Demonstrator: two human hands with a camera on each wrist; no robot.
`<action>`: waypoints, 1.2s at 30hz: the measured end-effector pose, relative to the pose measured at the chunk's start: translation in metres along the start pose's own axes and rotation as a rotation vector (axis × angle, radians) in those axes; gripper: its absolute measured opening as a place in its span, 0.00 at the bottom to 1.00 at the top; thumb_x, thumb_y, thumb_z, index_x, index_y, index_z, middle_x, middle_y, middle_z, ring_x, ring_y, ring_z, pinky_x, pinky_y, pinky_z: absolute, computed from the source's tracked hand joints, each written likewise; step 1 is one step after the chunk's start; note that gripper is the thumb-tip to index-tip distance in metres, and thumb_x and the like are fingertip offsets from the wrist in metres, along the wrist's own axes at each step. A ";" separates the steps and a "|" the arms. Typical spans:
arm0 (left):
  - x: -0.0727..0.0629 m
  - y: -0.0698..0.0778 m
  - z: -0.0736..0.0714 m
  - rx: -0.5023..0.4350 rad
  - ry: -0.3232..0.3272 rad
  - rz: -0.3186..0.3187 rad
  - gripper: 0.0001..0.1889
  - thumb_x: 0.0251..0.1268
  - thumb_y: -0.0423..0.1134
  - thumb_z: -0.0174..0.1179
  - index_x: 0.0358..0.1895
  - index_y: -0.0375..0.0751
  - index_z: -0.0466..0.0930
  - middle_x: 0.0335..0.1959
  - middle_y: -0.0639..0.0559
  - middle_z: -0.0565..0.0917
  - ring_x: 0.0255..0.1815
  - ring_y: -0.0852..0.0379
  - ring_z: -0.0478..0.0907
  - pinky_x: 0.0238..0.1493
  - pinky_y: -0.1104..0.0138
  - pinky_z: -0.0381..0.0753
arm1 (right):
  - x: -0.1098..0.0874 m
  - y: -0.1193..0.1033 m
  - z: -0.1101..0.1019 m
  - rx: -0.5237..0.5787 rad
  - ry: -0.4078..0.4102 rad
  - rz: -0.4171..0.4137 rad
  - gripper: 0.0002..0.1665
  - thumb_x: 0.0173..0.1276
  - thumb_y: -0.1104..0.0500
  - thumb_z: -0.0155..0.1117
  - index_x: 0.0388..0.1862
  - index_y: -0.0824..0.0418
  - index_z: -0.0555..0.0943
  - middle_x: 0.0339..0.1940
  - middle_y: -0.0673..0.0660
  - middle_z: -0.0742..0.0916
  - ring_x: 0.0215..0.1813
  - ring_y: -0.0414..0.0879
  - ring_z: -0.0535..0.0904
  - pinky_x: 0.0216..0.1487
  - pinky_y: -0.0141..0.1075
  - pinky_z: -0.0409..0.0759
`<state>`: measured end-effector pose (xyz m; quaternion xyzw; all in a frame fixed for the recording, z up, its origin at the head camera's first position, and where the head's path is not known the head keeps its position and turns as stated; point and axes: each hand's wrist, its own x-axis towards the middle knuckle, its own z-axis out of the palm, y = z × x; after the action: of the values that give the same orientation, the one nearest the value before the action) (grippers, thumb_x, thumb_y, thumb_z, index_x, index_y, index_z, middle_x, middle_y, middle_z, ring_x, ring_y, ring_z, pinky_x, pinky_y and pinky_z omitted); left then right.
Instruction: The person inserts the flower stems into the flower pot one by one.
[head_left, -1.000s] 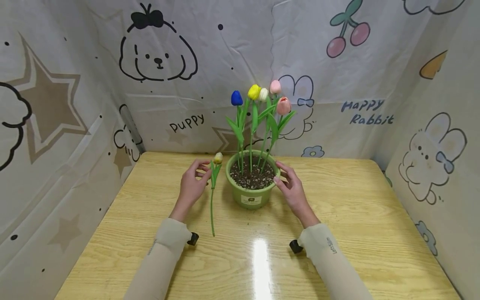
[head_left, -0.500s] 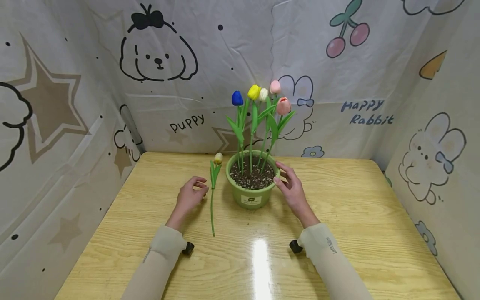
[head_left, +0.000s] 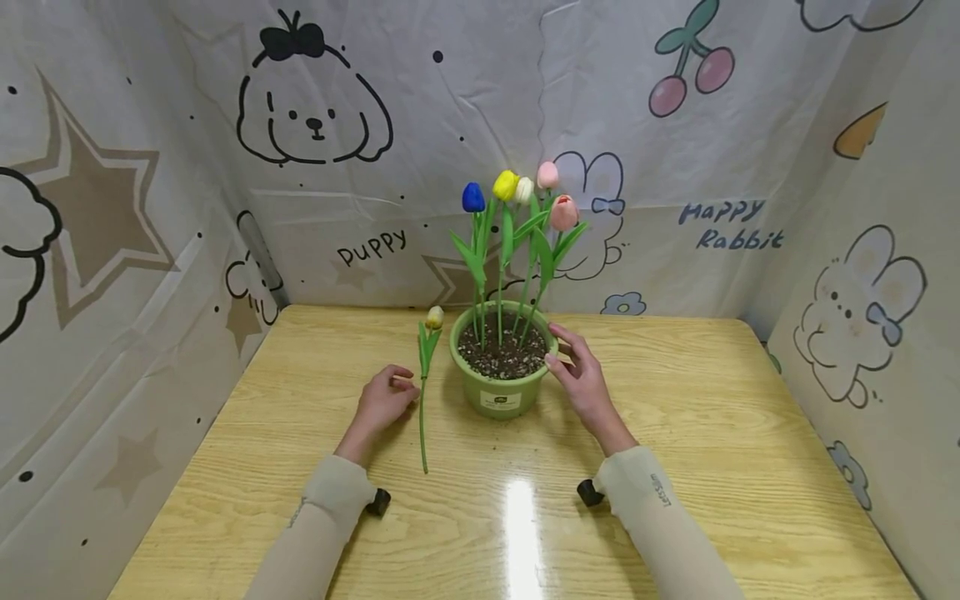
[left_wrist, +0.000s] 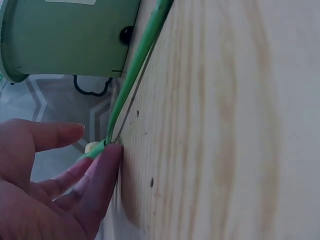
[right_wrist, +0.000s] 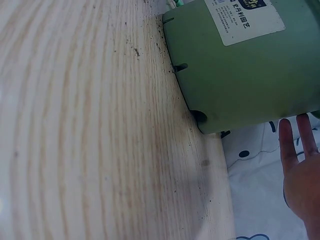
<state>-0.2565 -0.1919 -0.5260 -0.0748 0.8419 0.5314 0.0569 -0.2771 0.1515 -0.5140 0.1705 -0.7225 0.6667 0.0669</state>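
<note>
In the head view, a cream-yellow artificial tulip (head_left: pixel 435 317) lies on the table, left of the green flower pot (head_left: pixel 501 398). My left hand (head_left: pixel 386 402) is beside its stem, thumb and fingers apart. Fingertips reach right to the green stem (left_wrist: pixel 135 70) in the left wrist view. My right hand (head_left: pixel 583 382) holds the pot's right rim, thumb at the near side. Two of its fingers (right_wrist: pixel 287 142) lie against the pot wall below the rim in the right wrist view; the thumb is hidden there. Blue (head_left: pixel 473 197), yellow, white and pink tulips stand upright in the pot's soil (head_left: pixel 491 358).
The light wood table (head_left: pixel 675 467) runs back to a printed cloth (head_left: pixel 330 200) hung behind and at both sides. A few dark crumbs (right_wrist: pixel 136 51) lie by the pot's base. A bright light streak shows on the table's front.
My left hand has drawn back from the tulip's leaves, towards me, and is now beside the lower stem. The tulip lies where it was. My right hand has stayed at the pot.
</note>
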 end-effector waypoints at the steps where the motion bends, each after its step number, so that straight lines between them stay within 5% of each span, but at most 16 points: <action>1: 0.000 0.000 0.001 -0.013 -0.004 -0.007 0.18 0.72 0.32 0.62 0.62 0.34 0.76 0.52 0.37 0.83 0.40 0.50 0.86 0.33 0.65 0.88 | 0.000 0.000 0.000 0.000 0.000 -0.001 0.31 0.80 0.64 0.58 0.79 0.59 0.67 0.79 0.60 0.69 0.73 0.62 0.69 0.61 0.24 0.77; 7: 0.004 0.000 0.007 -0.046 -0.023 -0.030 0.18 0.70 0.30 0.63 0.61 0.34 0.76 0.48 0.40 0.81 0.34 0.55 0.83 0.30 0.68 0.86 | 0.000 0.000 0.000 -0.009 0.000 -0.004 0.31 0.81 0.64 0.57 0.79 0.60 0.66 0.80 0.61 0.69 0.73 0.63 0.69 0.62 0.25 0.77; 19: 0.010 0.006 0.020 0.082 0.019 0.010 0.24 0.55 0.23 0.68 0.58 0.33 0.78 0.44 0.39 0.84 0.29 0.56 0.82 0.27 0.69 0.86 | 0.000 0.000 0.000 -0.001 -0.001 0.004 0.31 0.80 0.64 0.58 0.79 0.59 0.67 0.79 0.60 0.69 0.72 0.61 0.70 0.61 0.24 0.77; 36: 0.009 0.003 0.014 -0.097 0.009 -0.073 0.18 0.63 0.24 0.65 0.57 0.28 0.79 0.42 0.37 0.87 0.26 0.60 0.84 0.31 0.70 0.88 | 0.000 0.000 0.000 -0.014 -0.001 0.006 0.31 0.80 0.63 0.58 0.79 0.58 0.67 0.80 0.58 0.69 0.73 0.60 0.70 0.61 0.24 0.77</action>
<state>-0.2661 -0.1787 -0.5304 -0.1104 0.8122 0.5687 0.0690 -0.2769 0.1517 -0.5137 0.1680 -0.7277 0.6617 0.0658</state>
